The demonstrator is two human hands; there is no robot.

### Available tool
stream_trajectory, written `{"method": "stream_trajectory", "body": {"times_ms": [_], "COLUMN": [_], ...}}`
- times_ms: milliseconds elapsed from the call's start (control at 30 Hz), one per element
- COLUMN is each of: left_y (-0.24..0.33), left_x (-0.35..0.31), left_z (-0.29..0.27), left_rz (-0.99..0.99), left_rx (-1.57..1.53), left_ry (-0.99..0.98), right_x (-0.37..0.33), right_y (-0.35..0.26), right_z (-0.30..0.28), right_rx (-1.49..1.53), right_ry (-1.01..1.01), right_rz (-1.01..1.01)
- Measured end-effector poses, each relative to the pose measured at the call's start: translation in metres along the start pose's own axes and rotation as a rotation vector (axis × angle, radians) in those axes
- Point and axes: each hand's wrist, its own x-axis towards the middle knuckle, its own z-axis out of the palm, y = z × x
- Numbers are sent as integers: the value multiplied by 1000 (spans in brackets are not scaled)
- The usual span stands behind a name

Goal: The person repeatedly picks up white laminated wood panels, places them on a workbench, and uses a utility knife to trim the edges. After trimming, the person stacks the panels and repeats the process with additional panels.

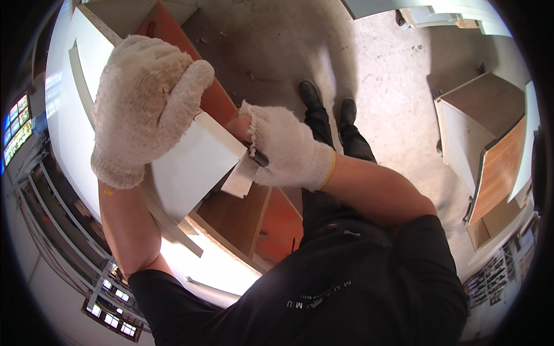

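Observation:
My left hand (pixel 147 101), in a knitted off-white glove, is closed in a fist over the upper part of a white board (pixel 196 158). Whatever its fingers grip is hidden beneath the glove. At the board's right end, my right hand (pixel 283 144) wears a similar glove, with bare fingertips poking out at a frayed edge. Its fingers are wrapped round a dark-handled tool (pixel 261 158), of which only a short part shows; I cannot tell its kind. Just below that hand, a small pale piece (pixel 239 180) juts out beside the board's end.
Under the board stands a cabinet with brown panels (pixel 234 222) and orange panels (pixel 279 228). Narrow pale strips (pixel 187 239) lie across the white surface on the left. Another open wooden cabinet (pixel 482 109) stands at right on the concrete floor (pixel 392 86). Metal racks (pixel 63 225) line the far left.

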Motion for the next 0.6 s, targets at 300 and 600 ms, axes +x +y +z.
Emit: {"method": "stream_trajectory", "body": {"times_ms": [300,600], "left_y": [0,2], "left_x": [-1,-1], "left_z": [0,1], "left_rz": [3,-27], "left_rx": [-4,-4], "left_ry": [-4,1], "right_x": [6,5], "right_y": [3,5], "right_z": [-17,-9], "right_rx": [-219,-135], "right_ry": [-92,-83], "right_rz": [-42,-21]}}
